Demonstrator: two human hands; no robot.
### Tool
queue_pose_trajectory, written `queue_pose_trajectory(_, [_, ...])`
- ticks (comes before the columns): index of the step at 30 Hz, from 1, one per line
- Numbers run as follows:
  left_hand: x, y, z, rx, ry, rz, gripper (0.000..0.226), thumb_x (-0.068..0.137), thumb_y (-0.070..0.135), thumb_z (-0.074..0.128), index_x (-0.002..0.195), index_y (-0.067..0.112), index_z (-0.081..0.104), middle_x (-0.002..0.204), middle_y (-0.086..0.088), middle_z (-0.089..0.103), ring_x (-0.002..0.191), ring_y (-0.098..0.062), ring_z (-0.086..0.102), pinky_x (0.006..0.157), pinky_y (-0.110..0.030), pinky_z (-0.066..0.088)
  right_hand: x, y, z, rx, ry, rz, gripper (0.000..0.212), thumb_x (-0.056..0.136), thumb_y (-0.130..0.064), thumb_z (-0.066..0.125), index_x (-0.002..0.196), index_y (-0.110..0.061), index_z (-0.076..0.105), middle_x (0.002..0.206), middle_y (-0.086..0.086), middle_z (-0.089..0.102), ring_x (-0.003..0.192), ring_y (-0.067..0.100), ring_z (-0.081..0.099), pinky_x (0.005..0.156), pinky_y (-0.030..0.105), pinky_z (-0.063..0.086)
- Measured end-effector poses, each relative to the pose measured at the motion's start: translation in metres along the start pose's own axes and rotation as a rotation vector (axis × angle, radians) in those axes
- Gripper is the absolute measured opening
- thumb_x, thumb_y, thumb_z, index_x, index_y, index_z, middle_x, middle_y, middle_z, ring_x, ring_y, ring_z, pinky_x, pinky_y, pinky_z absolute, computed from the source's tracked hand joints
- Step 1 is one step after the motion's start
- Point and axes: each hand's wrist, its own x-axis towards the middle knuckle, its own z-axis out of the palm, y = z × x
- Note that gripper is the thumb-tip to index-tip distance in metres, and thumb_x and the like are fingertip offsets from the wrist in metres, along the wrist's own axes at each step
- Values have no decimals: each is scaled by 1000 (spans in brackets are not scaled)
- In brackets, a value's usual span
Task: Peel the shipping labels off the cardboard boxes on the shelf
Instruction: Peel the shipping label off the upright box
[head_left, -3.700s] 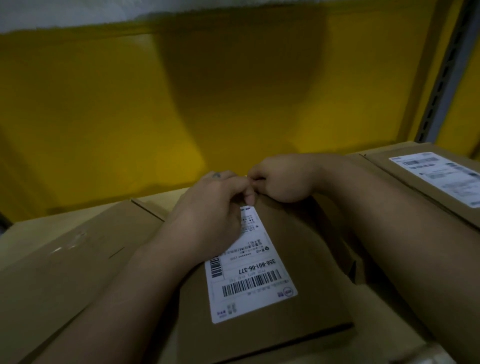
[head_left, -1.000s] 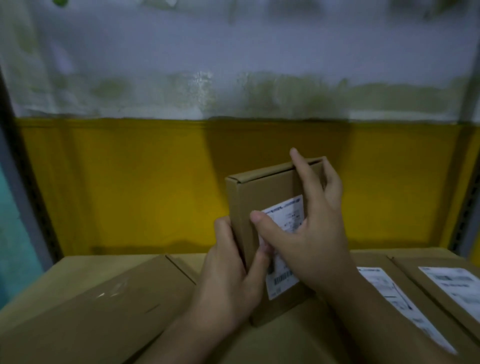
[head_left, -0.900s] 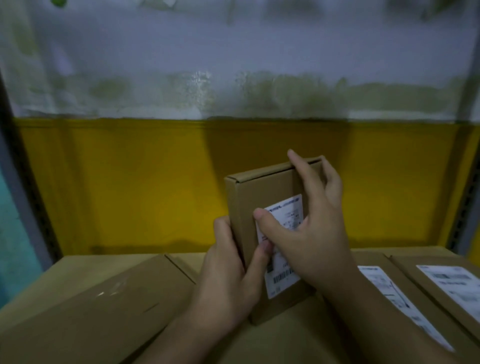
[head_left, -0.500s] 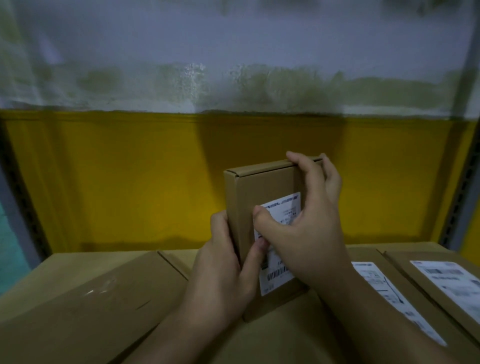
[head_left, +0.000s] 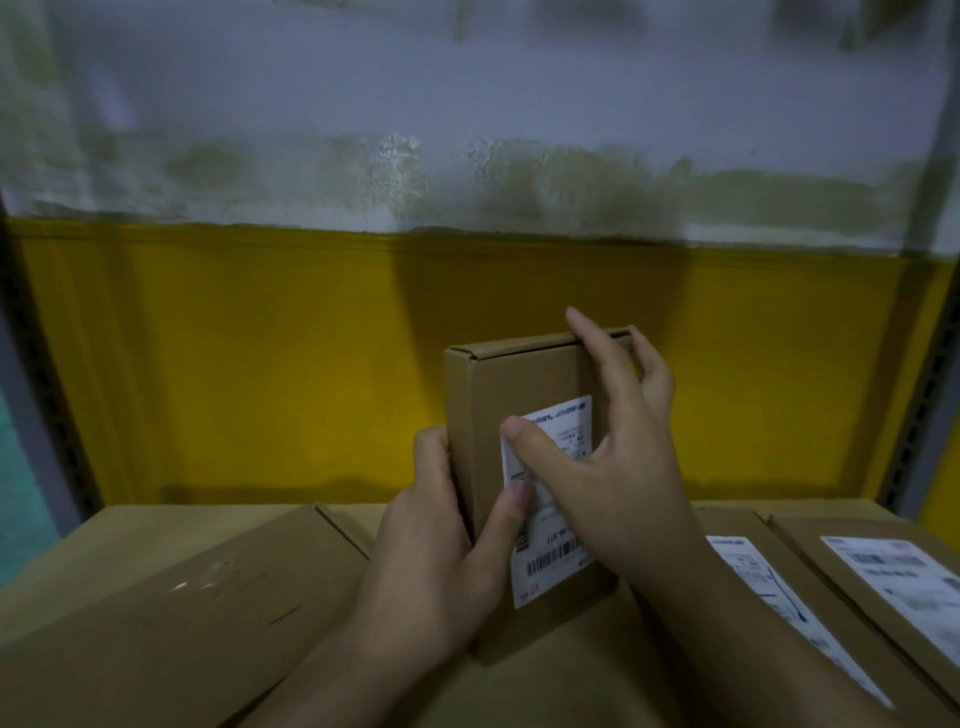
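Note:
A small cardboard box (head_left: 509, 384) stands upright on other boxes in the middle of the shelf. A white shipping label (head_left: 550, 561) with a barcode is stuck on its front face. My left hand (head_left: 441, 561) grips the box's left edge, its thumb on the label's left border. My right hand (head_left: 608, 467) lies over the label with straight, spread fingers reaching the box's top right corner, and its thumb presses the label's upper left corner. The middle of the label is hidden by my right hand.
Flat cardboard boxes cover the shelf: a plain one (head_left: 171, 623) at the left, two at the right with white labels (head_left: 779, 597) (head_left: 904, 577). A yellow and grey wall (head_left: 260, 338) is behind. Perforated shelf uprights (head_left: 924, 415) stand at both sides.
The box went from lying flat to standing upright since the earliest frame. In the last second my right index finger straightened above the box's top edge, and my thumb stays on the label's corner.

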Motion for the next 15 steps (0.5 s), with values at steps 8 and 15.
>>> queue_pose_trajectory(8, [1,-1,1,20,-25,39,35,84,65,50,109,60,26,103,33,62,87,7,66,65,-30,59,0,2,2,78,-9,6,77,74,-31,77,124,-66,31,150,-15,10,138,9,26,99,17,39])
queue_pose_trajectory(15, [-1,3,3,74,-18,71,43,75,72,45,110,59,23,100,28,61,86,0,66,64,-36,59,1,-2,1,159,-1,38,69,64,-36,67,117,-63,31,148,-10,16,128,6,36,78,-5,37])
